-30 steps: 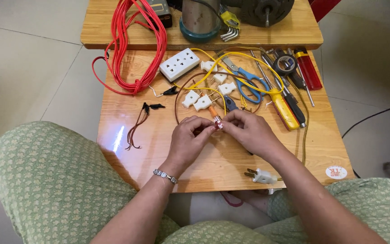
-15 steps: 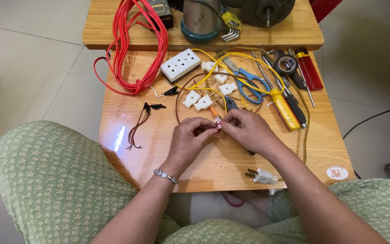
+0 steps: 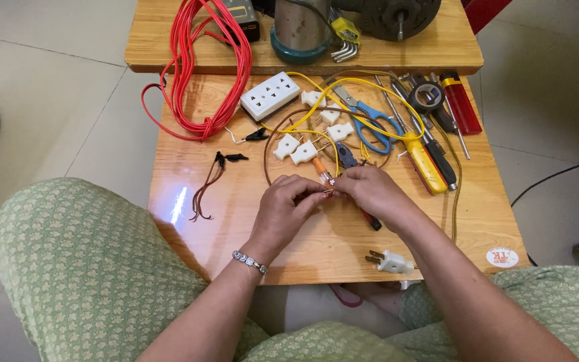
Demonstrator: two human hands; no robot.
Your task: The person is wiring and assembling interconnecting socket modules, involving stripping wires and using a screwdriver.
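- The left hand (image 3: 288, 204) and right hand (image 3: 368, 193) meet over the middle of the low table (image 3: 316, 248), fingertips pinched together on a small part (image 3: 327, 179) with an orange tip and bare copper ends; both grips are narrow and closed on it.
- That part sits just in front of the loop of brown wire (image 3: 271, 144), which seems to run into the hands, though the joint itself is hidden by the fingers.
- As a judgement: the wiring is mid-way. The joint is being made between the fingertips, and no plug or cover is on it yet.
- Not yet used: four white plug pieces (image 3: 296, 149) lie loose near the yellow wire (image 3: 343, 90), and a whole white plug (image 3: 390, 261) lies near the front edge.
- The white socket strip (image 3: 270, 95) lies toward the back edge, with no wire clearly fixed to it.
- The blue scissors (image 3: 368, 124), yellow screwdriver (image 3: 423, 161) and other tools lie untouched toward the right edge.
- The red cable coil (image 3: 209, 67) is bundled at the back left, and short dark clip leads (image 3: 212, 175) lie apart on the left.
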